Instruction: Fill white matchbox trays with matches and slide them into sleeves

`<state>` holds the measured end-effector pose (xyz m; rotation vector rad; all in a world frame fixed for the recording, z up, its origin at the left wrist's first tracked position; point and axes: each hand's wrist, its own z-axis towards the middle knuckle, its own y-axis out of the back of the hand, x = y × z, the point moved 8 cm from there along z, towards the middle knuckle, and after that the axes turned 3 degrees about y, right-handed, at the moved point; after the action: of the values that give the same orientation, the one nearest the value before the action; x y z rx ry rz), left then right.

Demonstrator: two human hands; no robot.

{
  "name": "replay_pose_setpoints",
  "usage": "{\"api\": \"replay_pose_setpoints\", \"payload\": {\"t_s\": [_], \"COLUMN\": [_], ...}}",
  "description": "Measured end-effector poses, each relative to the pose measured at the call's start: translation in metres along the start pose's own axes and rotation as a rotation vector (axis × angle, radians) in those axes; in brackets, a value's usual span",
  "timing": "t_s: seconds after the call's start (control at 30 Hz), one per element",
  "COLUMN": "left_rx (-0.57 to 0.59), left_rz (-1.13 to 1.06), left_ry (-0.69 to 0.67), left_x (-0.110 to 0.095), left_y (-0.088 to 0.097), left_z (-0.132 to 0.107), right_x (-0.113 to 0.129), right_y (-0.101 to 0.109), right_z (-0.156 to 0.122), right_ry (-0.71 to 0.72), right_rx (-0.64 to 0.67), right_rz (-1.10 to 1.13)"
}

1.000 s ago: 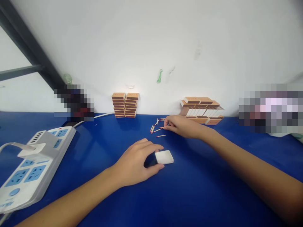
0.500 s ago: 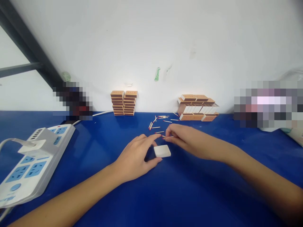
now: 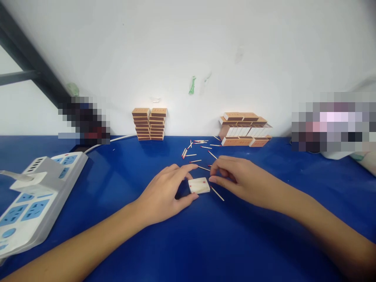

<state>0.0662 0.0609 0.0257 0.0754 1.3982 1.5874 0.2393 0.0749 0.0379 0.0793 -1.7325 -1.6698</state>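
The left hand (image 3: 164, 194), thumb and fingers parted, brackets a small white rectangular tray (image 3: 199, 185) on the glossy blue tabletop (image 3: 164, 250); its grip is unclear. Whether the right hand (image 3: 236, 176) beside it pinches anything cannot be told. Scattered red-tipped wooden matches (image 3: 217, 193) separate them from brown cardboard matchbox stacks (image 3: 150, 125).

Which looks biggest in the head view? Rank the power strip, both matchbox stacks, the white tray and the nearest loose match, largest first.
1. Power strip, helped by lying nearer the camera
2. Right matchbox stack, wider than the left
3. Left matchbox stack
4. White tray
5. Nearest loose match
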Motion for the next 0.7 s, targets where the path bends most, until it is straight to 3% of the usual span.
{"api": "replay_pose_setpoints", "payload": {"t_s": [0.27, 0.33, 0.43, 0.53, 0.7], "left_rx": [-0.014, -0.027, -0.053, -0.062, -0.068], "left_rz": [0.034, 0.047, 0.084, 0.094, 0.085], "left_ry": [-0.005, -0.032, -0.078, -0.105, -0.121], "left_x": [-0.001, -0.004, -0.009, -0.012, -0.014], "left_y": [0.002, 0.003, 0.005, 0.006, 0.006], "left_z": [0.0, 0.0, -0.001, -0.001, -0.001], "right_x": [-0.014, -0.014, -0.009, 0.008, 0.039], "right_y": [-0.02, -0.015, 0.002, 0.01, -0.013], "right_z": [-0.013, -0.011, -0.006, -0.004, -0.004], "right_ry": [-0.061, -0.033, -0.011, 0.051, 0.19], "right_rx": [0.17, 0.133, -0.035, -0.153, -0.059], "right_rz": [-0.001, -0.023, -0.067, -0.036, -0.068]}}
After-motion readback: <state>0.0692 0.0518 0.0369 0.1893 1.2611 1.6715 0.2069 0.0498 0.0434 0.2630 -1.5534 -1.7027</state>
